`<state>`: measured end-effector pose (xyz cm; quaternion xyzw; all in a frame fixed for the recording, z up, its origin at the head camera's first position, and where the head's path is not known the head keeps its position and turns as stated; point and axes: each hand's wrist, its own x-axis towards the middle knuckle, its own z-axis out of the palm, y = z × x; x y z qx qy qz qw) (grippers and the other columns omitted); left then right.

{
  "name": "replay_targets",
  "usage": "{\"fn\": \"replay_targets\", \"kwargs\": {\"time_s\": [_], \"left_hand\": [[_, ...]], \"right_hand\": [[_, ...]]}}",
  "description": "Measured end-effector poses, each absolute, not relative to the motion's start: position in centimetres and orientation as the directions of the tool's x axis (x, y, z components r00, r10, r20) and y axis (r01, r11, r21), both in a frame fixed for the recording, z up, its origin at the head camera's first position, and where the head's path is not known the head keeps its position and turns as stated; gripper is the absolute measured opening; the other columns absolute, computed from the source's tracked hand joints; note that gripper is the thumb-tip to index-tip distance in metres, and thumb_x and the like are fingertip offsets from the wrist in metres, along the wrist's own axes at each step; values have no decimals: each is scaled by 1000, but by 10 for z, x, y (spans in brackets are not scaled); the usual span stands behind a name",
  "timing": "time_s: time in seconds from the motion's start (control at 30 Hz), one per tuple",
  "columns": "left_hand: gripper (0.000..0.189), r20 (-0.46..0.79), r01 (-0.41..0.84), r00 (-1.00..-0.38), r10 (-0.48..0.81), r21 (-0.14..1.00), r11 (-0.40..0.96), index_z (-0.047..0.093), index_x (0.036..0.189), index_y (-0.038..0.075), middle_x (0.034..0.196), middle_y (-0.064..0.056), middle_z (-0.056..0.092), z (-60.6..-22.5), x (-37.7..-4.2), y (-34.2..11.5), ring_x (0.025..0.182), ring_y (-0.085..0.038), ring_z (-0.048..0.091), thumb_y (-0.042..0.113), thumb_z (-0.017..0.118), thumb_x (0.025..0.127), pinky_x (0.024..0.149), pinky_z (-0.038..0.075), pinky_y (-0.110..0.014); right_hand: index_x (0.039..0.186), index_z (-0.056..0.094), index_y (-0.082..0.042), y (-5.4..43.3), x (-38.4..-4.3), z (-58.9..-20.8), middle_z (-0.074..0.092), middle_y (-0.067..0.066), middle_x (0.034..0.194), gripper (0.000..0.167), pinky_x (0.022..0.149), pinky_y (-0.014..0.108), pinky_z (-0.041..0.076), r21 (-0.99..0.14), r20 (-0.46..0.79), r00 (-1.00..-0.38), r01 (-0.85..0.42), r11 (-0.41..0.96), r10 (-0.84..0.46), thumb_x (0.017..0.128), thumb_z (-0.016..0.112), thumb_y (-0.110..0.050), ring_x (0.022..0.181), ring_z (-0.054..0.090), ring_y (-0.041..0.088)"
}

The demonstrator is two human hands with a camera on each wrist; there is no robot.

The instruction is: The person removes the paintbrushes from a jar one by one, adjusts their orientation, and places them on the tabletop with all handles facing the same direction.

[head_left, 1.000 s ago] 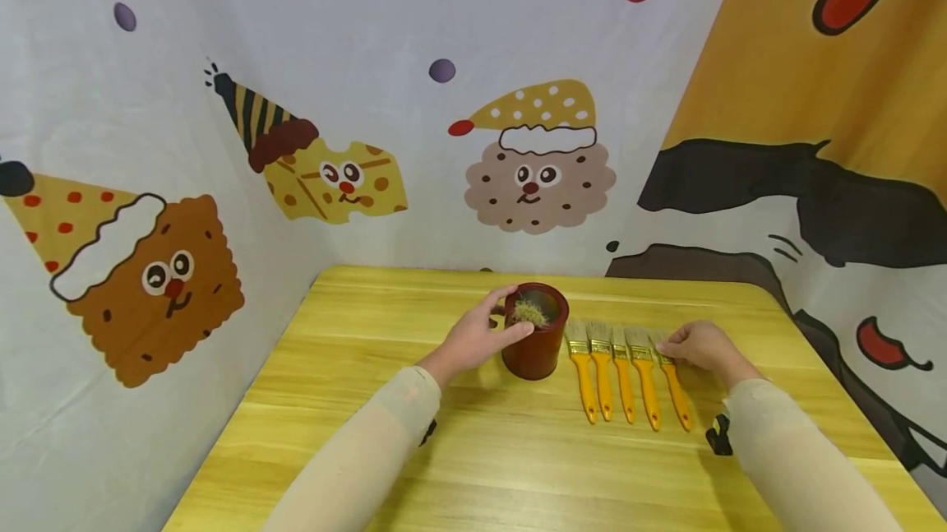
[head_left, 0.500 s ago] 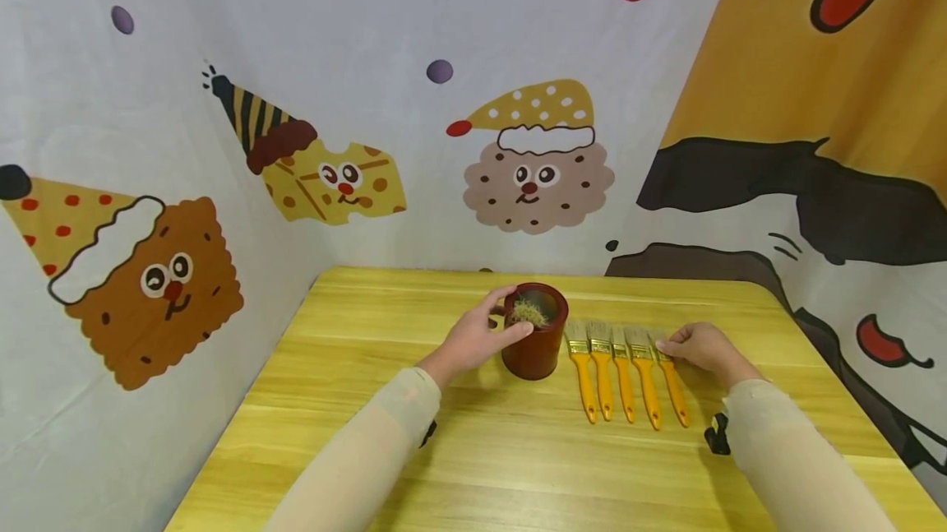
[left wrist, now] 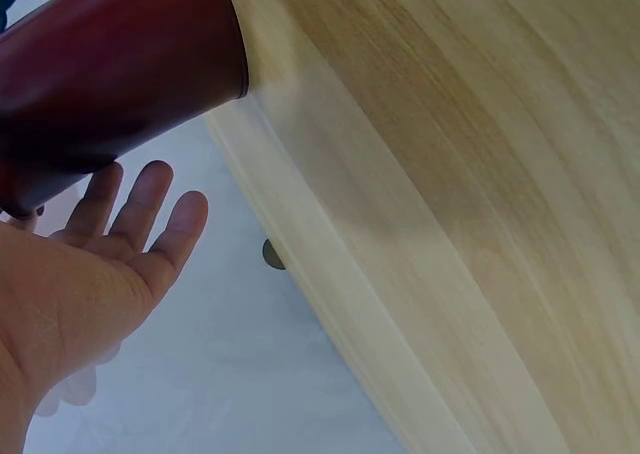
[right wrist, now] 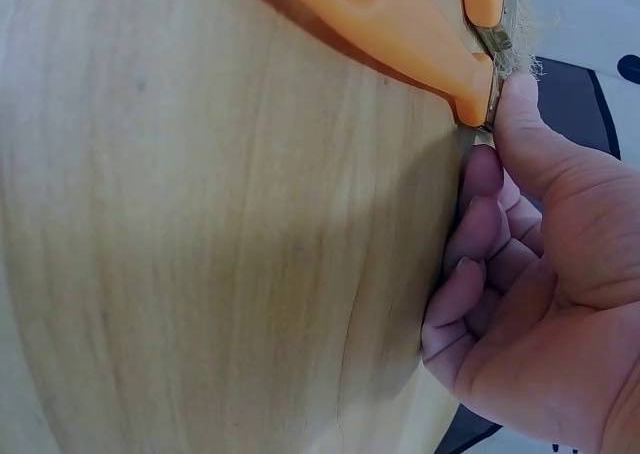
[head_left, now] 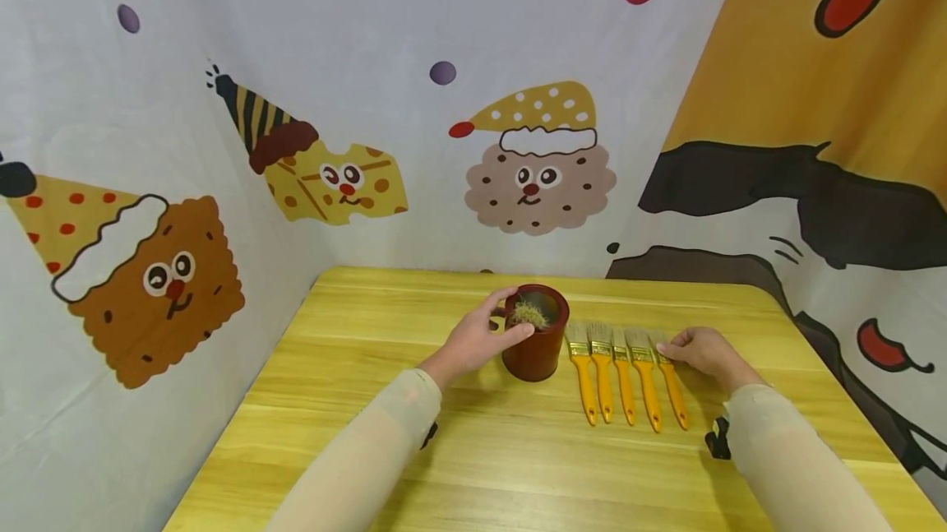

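A dark red cylindrical cup (head_left: 534,358) stands upright on the table, with a clump of yellowish fibres (head_left: 529,314) near its rim. My left hand (head_left: 477,337) holds the cup from the left, thumb and a finger at the upper part; in the left wrist view the other fingers (left wrist: 182,214) stretch out beneath the cup. To the right, several paintbrushes with orange handles lie side by side, bristles pointing away. At the rightmost paintbrush (head_left: 674,396), my right hand (head_left: 706,351) pinches near the metal band, its other fingers (right wrist: 470,229) curled against the tabletop.
The wooden table (head_left: 547,466) meets a cartoon-printed cloth (head_left: 414,252) at its back and left sides. A black wrist strap piece (head_left: 716,439) shows beside the right sleeve. The other paintbrushes (head_left: 625,384) lie between the cup and the right hand.
The handle end of the rightmost paintbrush has shifted slightly left. Both hands keep nearly the same places, and the cup stays put.
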<state>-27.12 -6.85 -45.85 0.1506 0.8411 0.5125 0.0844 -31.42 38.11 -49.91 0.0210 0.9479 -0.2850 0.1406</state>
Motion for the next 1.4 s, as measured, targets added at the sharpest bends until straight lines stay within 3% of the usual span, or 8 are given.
{"fn": "replay_targets", "kwargs": {"time_s": [0.4,0.73,1.0,1.17,1.4], "left_hand": [[77,26,182,-937,348,888,422,34,161,55,153,5,55,-458,-271,-69,137,-27,56,72,69,94,110,52,-53],[78,31,186,-938,345,884,428,33,162,54,154,4,54,-456,-271,-69,135,-28,58,72,68,94,110,53,-53],[78,39,201,-931,364,885,420,33,163,51,153,4,55,-458,-272,-69,137,-24,57,70,68,96,109,53,-52],[81,39,203,-932,359,880,430,33,164,50,153,5,55,-459,-273,-69,137,-24,57,73,67,94,109,53,-52],[78,33,193,-935,353,882,430,33,162,54,153,5,56,-457,-271,-69,138,-24,57,72,68,95,109,53,-53]], "right_hand": [[114,68,5,380,-314,-498,68,21,114,61,85,40,52,-546,-293,-956,141,826,-30,100,72,-55,97,60,29],[112,68,4,379,-313,-498,68,18,110,57,78,32,50,-560,-289,-957,145,816,-29,102,71,-52,92,60,25],[113,69,6,379,-311,-497,69,22,113,59,83,39,52,-541,-282,-958,120,832,-45,103,70,-52,95,61,28],[115,68,4,381,-311,-500,69,18,112,65,82,37,51,-556,-307,-951,149,818,-35,105,61,-60,96,61,27],[94,65,-4,379,-309,-498,60,8,89,62,75,36,43,-576,-326,-945,171,799,-33,109,49,-62,82,53,24]]}}
